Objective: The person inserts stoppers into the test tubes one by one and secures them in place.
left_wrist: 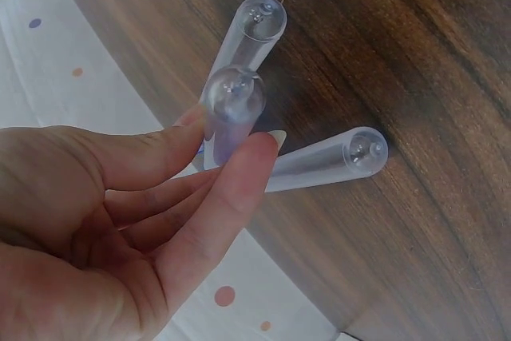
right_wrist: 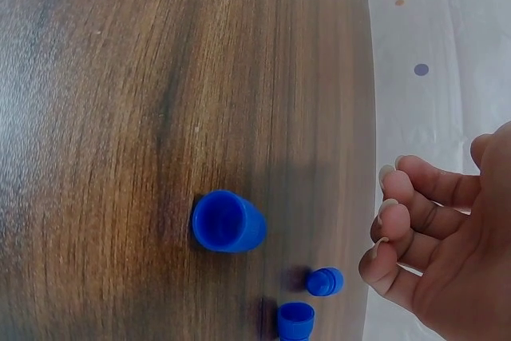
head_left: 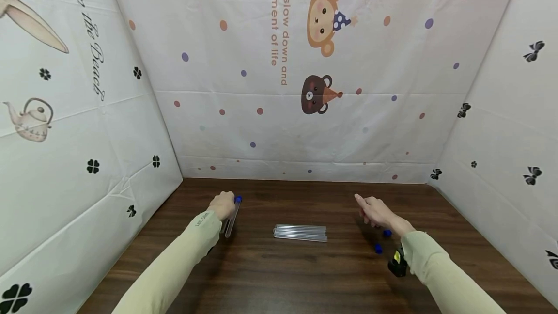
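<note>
We've got the L hand [head_left: 223, 205] at the L side of the brown wood tbl [head_left: 261, 275], pinching a clear tube [left_wrist: 236, 105] btwn thumb & fingertip: narrow grip, tube's rounded end toward the L wrist view. Just behind it, two more clear tubes lie on the tbl, splayed apart, round ends also our way: upper tube [left_wrist: 246, 33] & lower tube [left_wrist: 323, 159]. From the head view we see a blue end cap [head_left: 238, 198] at the far end of a tube right beside that hand; can't tell if it's the pinched one. Mid-tbl, btwn the hands, a bundle of clear tubes [head_left: 300, 233] lies side by side, crosswise; exact no. hard to tell. The R hand [head_left: 378, 211] is over the R side, well apart from the L, fingers loosely bent, grip slack & part-wide, nothing in it that we can see. Near it we count three loose blue caps in the R wrist view: a big-looking cap [right_wrist: 228, 221] w/ its hollow side facing us, plus a small cap [right_wrist: 325, 282] & a lower cap [right_wrist: 295, 323] close together. By the R cuff we spot a black device [head_left: 397, 264] w/ a yellow-green mark. Sleeves are pale green; white sheets [head_left: 270, 134] w/ dots, cartoon heads, bows & clovers wall the tbl on three sides.
</note>
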### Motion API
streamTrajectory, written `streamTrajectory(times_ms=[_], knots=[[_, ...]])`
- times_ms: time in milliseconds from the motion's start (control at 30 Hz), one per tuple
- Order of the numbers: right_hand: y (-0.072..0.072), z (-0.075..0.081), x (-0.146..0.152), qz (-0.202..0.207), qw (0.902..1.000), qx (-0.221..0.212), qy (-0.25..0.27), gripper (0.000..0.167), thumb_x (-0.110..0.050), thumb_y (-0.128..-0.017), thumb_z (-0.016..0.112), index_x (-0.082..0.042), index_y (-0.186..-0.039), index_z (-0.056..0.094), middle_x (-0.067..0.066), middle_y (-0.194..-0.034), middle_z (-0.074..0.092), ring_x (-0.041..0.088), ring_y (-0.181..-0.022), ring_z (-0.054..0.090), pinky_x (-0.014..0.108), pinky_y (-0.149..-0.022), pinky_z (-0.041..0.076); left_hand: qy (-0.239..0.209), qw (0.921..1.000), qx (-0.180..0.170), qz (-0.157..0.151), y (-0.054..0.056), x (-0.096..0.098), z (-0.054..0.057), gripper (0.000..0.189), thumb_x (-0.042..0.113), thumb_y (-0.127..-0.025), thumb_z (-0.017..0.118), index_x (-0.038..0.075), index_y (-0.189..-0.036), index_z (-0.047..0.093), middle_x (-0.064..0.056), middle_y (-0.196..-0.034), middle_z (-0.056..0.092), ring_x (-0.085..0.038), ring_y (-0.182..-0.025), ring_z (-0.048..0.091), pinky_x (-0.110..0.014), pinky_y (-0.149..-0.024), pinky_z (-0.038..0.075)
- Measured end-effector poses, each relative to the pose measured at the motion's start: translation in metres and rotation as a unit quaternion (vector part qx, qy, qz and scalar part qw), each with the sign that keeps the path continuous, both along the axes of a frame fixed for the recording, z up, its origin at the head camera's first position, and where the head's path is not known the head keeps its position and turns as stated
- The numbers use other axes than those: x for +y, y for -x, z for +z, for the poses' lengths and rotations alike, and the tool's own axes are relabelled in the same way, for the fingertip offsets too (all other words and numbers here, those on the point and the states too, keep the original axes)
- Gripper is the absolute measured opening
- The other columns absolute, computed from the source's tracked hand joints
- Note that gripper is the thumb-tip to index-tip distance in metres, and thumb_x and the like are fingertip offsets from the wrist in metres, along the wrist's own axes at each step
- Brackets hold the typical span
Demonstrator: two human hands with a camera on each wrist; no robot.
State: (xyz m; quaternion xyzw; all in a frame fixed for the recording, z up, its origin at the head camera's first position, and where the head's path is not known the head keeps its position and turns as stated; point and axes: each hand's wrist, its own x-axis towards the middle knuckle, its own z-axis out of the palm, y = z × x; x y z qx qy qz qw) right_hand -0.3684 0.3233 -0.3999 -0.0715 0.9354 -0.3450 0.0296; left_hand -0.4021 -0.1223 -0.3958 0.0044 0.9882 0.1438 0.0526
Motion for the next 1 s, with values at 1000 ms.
streamTrajectory(times_ms=[1000], knots=[[-0.0010, -0.0024, -0.0008, -0.004, 1.0000, 0.002, 0.001, 0.068, -0.047, -0.104, 0.026, 0.007, -0.081, 0.060, 0.008, -0.058, 0.057, 0.017, -0.043, 0.047, 0.037, -0.046, 0.046, -0.014, 0.9993, 0.035, -0.008, -0.0010, -0.0050, -0.0036, 0.025, -0.001, -0.093, 0.043, 0.007, -0.070, 0.048, -0.004, -0.061, 0.041, -0.016, -0.050, 0.040, -0.029, -0.045, 0.034]])
